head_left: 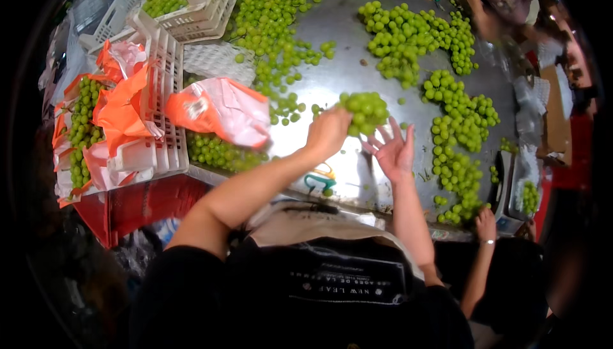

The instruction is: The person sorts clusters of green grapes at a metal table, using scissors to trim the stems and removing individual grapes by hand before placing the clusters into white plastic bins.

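A bunch of green grapes hangs over the metal table, its stem end in the closed fingers of my left hand. Just right of the bunch, my right hand is open, palm up with fingers spread; it holds nothing. Scissors with yellow and green handles lie on the tabletop below my hands. A heap of loose grapes and bunches covers the table's left part. More bunches lie to the right of my right hand.
White plastic crates stand on the left, one with grapes and orange paper. A crumpled orange-and-white paper sheet lies beside it. A co-worker's hand touches grapes at lower right. Another person is at the far right edge.
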Demonstrator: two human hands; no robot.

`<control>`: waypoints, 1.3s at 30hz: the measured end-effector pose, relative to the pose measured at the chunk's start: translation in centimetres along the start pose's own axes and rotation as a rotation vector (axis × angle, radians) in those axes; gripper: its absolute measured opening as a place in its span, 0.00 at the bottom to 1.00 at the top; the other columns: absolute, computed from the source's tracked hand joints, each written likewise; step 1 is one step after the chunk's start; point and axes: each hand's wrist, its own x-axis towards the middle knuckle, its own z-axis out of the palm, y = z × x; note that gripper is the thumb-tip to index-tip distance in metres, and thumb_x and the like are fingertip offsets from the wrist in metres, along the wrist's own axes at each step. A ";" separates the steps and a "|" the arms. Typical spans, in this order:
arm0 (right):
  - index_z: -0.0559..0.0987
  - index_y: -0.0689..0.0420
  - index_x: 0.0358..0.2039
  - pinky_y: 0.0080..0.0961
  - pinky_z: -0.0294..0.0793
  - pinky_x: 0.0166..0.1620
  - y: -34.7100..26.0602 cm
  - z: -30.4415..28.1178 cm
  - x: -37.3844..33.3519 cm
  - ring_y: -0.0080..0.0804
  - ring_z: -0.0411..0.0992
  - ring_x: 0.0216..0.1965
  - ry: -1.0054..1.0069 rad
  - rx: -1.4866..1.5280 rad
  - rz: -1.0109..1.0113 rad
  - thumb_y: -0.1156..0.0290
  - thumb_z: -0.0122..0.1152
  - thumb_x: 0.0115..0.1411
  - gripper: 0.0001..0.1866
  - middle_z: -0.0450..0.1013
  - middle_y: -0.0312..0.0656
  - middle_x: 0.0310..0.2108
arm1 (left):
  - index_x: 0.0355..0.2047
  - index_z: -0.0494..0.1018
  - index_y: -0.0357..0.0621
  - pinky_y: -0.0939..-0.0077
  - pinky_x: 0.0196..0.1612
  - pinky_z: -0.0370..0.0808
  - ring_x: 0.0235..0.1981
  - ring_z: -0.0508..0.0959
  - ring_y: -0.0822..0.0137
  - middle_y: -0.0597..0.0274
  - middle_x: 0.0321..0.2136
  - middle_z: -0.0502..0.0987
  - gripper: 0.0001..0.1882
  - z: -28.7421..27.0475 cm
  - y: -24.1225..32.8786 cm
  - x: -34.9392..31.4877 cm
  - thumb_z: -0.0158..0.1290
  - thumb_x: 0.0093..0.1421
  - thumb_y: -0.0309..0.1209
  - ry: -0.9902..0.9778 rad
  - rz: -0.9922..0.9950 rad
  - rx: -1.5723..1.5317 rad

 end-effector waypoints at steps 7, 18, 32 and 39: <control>0.48 0.55 0.63 0.47 0.44 0.63 1.2 -2.1 1.1 0.46 0.41 0.65 -0.028 -0.443 -0.126 0.52 0.48 0.60 0.37 0.42 0.44 0.65 | 0.41 0.70 0.39 0.63 0.46 0.68 0.42 0.70 0.53 0.48 0.39 0.70 0.14 -5.2 -6.4 -2.7 0.45 0.57 0.32 -0.068 0.406 0.170; 0.64 0.58 0.55 0.34 0.58 0.59 0.4 2.7 -1.1 0.38 0.59 0.58 0.008 -0.755 -0.551 0.66 0.55 0.57 0.26 0.62 0.45 0.55 | 0.40 0.72 0.42 0.53 0.63 0.46 0.45 0.71 0.54 0.52 0.38 0.75 0.20 -14.2 -16.1 -7.8 0.52 0.43 0.24 -0.028 0.381 0.895; 0.62 0.56 0.55 0.36 0.64 0.56 5.1 9.7 -2.1 0.36 0.61 0.56 -0.523 -0.275 0.051 0.65 0.52 0.58 0.24 0.63 0.43 0.53 | 0.59 0.55 0.49 0.37 0.56 0.51 0.60 0.53 0.43 0.47 0.57 0.54 0.38 -11.8 -0.8 -8.9 0.57 0.50 0.41 0.461 0.730 0.201; 0.62 0.57 0.54 0.30 0.68 0.52 1.5 13.4 -6.1 0.38 0.62 0.55 -0.774 -0.715 -0.193 0.70 0.58 0.54 0.27 0.62 0.47 0.53 | 0.53 0.65 0.54 0.67 0.36 0.78 0.39 0.76 0.52 0.49 0.57 0.61 0.28 -16.6 -2.4 -12.1 0.53 0.48 0.30 0.106 0.800 0.261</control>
